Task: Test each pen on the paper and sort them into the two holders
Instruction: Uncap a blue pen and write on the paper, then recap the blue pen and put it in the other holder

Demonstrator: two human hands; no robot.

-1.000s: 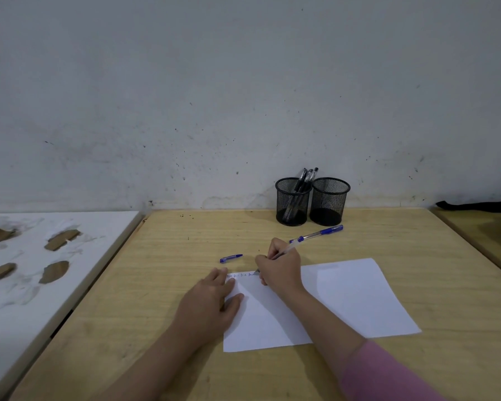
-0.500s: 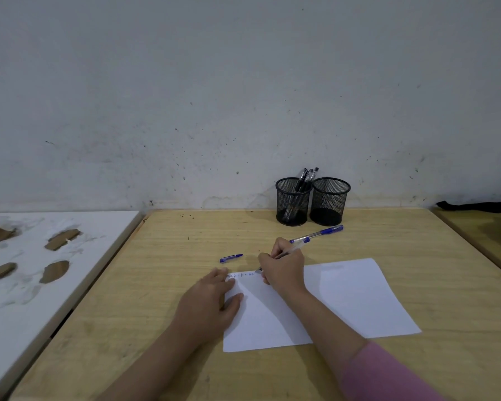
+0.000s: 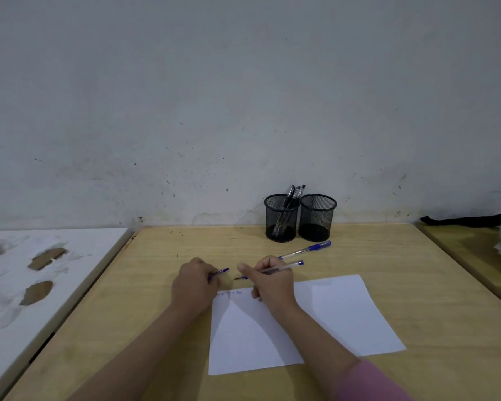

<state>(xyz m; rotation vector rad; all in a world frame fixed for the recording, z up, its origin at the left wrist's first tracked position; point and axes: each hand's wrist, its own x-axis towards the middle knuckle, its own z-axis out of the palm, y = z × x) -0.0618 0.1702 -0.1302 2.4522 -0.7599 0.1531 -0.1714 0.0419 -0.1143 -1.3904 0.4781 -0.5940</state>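
Just beyond the paper's (image 3: 315,319) far-left corner, right hand (image 3: 272,285) clamped on the uncapped pen (image 3: 284,267), left hand (image 3: 195,285) pinching its blue cap (image 3: 221,272); bring cap square onto the tip, press home, then choose a holder (image 3: 281,218).

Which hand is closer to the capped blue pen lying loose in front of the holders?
Right. The right hand sits just in front of the capped blue pen, its knuckles near the pen's clear end. The left hand is farther off to the left, at the pen cap.
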